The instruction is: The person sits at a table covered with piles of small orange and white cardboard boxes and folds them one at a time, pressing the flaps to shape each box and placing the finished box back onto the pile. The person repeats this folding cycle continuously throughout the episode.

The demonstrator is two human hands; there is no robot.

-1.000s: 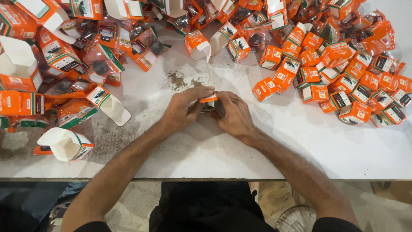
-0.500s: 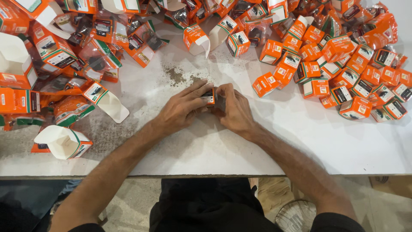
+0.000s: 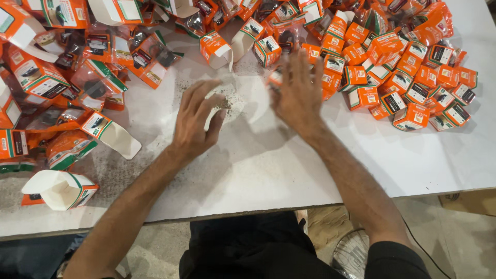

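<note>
Small orange box (image 3: 275, 78) sits at the fingertips of the right hand (image 3: 298, 95), at the near edge of the pile of closed orange boxes (image 3: 408, 77) on the white table (image 3: 289, 170). That hand is spread flat, fingers blurred; whether it grips the box I cannot tell. The left hand (image 3: 196, 121) hovers open and empty, fingers loosely spread above a patch of dark crumbs (image 3: 225, 98). Further left lie open, unfolded cartons (image 3: 111, 132) and clear packets with dark parts (image 3: 98, 85).
</note>
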